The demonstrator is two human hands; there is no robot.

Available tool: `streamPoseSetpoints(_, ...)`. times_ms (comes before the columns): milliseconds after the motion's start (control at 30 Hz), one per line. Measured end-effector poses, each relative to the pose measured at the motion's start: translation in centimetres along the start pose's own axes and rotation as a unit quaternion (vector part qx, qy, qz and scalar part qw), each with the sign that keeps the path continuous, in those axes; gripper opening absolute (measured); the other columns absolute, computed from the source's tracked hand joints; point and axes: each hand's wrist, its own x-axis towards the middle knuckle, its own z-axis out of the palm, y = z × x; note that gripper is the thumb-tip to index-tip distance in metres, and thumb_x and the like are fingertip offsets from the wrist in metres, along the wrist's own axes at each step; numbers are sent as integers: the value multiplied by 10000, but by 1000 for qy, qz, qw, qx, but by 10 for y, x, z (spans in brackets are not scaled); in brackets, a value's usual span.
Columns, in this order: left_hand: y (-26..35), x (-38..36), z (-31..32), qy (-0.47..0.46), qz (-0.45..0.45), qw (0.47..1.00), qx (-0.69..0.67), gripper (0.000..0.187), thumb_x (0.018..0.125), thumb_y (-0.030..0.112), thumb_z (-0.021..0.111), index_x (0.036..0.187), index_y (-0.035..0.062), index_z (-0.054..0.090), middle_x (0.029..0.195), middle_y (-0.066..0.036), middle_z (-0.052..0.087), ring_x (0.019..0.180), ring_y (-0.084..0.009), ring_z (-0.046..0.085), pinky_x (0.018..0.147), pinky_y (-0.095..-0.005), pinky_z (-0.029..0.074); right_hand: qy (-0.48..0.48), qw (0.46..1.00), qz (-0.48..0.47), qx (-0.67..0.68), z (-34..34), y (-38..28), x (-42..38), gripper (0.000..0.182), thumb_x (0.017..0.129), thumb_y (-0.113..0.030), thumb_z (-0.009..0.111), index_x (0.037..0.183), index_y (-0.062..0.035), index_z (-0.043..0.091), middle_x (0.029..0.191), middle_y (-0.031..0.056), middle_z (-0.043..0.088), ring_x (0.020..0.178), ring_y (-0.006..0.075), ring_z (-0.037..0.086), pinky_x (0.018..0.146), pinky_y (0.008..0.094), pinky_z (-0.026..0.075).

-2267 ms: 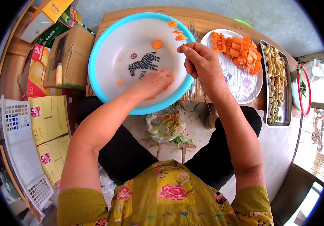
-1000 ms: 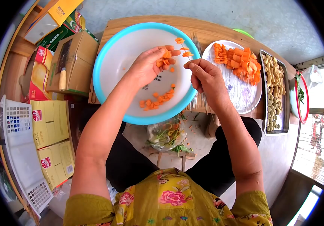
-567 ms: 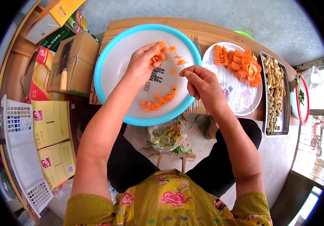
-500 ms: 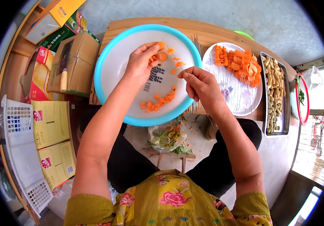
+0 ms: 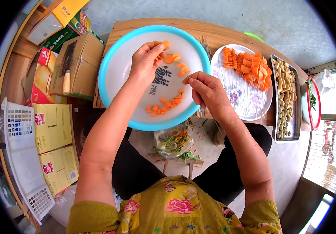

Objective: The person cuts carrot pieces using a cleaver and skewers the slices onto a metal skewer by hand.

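Observation:
Above a white basin with a blue rim (image 5: 103,78), my left hand (image 5: 147,60) pinches carrot slices (image 5: 166,44) between thumb and fingers. My right hand (image 5: 205,89) grips a thin metal skewer (image 5: 186,75), which points up and left toward the left hand. Several carrot pieces (image 5: 183,70) are threaded on the skewer between the hands. Loose carrot slices (image 5: 168,104) lie on the basin's floor near a printed zebra. The skewer's far tip is hard to make out near the left fingers.
Right of the basin, a white plate (image 5: 250,113) bears carrot-loaded skewers (image 5: 250,68). Beyond it is a metal tray (image 5: 296,132) of skewered pale and green pieces. More bare skewers (image 5: 205,47) lie beside the basin. A knife (image 5: 66,80) rests against a cardboard box (image 5: 83,64) at left.
The carrot pieces on the skewer now sit closer together, and the skewer is angled a little differently. My left hand has moved slightly up. My right hand has shifted slightly left and down.

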Motion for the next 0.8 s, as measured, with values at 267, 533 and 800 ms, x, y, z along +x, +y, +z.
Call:
streamPoseSetpoints(267,-2,1,-1,-15,28,999,20,100,891,70,629,967,35,574,949,-95,668,723,-74,568,553,-174,416,4,1000,-8,-7,0,0,0,216,963,-184,489,957,-16,626,519,-41,442,429,26,353,411,194,286)
streamPoseSetpoints(533,-3,1,2,-24,82,992,90,59,890,43,613,940,36,582,925,-101,670,678,-60,531,506,-166,378,7,1000,-2,6,-1,-1,-2,215,958,-170,486,948,-5,624,512,-31,448,430,35,364,420,206,287)
streamPoseSetpoints(800,-1,-3,6,-31,93,981,165,69,892,53,608,954,26,595,866,-60,650,659,-56,526,515,-167,377,30,999,-32,-6,1,2,-1,210,946,-144,483,935,16,619,510,-20,445,442,46,383,434,217,298)
